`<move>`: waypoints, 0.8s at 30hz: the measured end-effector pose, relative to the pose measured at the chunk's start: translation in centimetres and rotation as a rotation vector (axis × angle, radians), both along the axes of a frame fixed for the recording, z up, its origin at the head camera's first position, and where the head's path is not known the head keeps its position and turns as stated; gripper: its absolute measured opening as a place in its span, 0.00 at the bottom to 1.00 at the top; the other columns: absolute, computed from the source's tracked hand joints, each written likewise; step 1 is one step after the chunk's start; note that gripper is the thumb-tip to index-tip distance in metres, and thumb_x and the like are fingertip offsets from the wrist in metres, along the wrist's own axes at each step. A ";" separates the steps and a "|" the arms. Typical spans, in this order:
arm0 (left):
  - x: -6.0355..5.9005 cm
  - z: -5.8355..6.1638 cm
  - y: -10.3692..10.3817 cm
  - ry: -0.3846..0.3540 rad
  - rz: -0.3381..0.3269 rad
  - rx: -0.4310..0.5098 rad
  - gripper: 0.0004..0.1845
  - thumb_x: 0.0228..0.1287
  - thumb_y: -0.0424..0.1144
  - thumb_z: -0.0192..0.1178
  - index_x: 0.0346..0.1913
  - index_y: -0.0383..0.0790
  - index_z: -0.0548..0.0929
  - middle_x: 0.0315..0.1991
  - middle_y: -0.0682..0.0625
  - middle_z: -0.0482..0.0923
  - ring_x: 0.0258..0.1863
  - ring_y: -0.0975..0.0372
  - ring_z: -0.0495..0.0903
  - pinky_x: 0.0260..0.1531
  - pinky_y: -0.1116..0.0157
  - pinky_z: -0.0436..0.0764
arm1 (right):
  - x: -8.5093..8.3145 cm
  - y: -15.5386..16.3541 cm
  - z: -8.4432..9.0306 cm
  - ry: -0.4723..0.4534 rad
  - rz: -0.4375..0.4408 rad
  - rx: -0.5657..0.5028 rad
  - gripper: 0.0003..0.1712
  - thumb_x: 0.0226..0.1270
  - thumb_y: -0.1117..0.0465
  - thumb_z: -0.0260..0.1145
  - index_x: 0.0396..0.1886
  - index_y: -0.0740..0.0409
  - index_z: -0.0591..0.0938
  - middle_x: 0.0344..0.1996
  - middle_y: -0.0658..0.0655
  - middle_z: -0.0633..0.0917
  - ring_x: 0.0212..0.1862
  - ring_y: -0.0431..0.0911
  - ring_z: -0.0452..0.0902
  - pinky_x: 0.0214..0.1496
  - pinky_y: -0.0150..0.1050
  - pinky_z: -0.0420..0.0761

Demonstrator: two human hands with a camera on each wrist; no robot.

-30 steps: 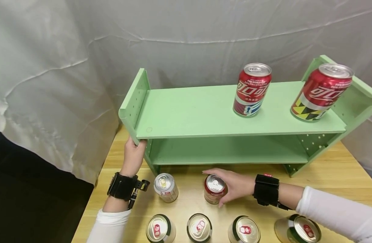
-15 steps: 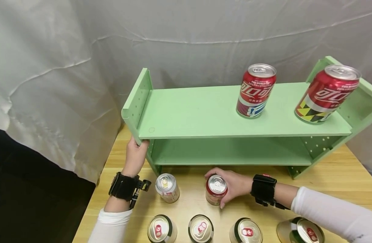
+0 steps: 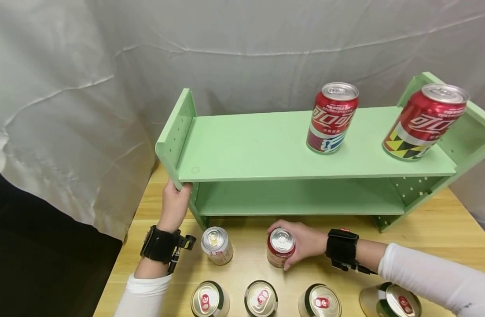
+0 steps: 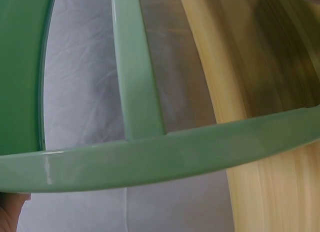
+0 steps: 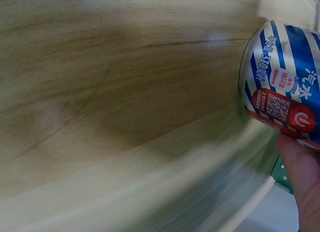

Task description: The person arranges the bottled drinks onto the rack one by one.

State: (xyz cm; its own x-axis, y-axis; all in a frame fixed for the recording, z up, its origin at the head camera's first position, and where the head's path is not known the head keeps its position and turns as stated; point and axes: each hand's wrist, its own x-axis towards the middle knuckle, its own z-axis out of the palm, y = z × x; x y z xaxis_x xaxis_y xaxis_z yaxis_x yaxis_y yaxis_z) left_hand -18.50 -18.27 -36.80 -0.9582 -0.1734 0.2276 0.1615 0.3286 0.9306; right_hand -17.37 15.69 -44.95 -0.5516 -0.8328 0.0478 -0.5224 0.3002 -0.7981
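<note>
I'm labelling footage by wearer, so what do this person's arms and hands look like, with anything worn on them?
Both hands are bare. The left hand and right hand each have a broad black wrist strap: the left strap carries a small black device with a round lens-like end, the right strap shows a small red tag. White long sleeves cover both forearms.

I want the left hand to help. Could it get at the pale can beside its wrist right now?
Probably yes: the left hand grips the green shelf, but nothing stands between it and the pale can.
</note>
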 end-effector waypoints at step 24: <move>0.1 -0.1 -0.2 0.019 -0.040 -0.016 0.19 0.70 0.38 0.47 0.61 0.36 0.68 0.49 0.38 0.73 0.46 0.57 0.71 0.50 0.55 0.73 | 2.4 -0.4 5.2 0.063 0.003 -0.072 0.43 0.41 0.58 0.79 0.58 0.53 0.68 0.45 0.52 0.81 0.48 0.41 0.78 0.50 0.38 0.79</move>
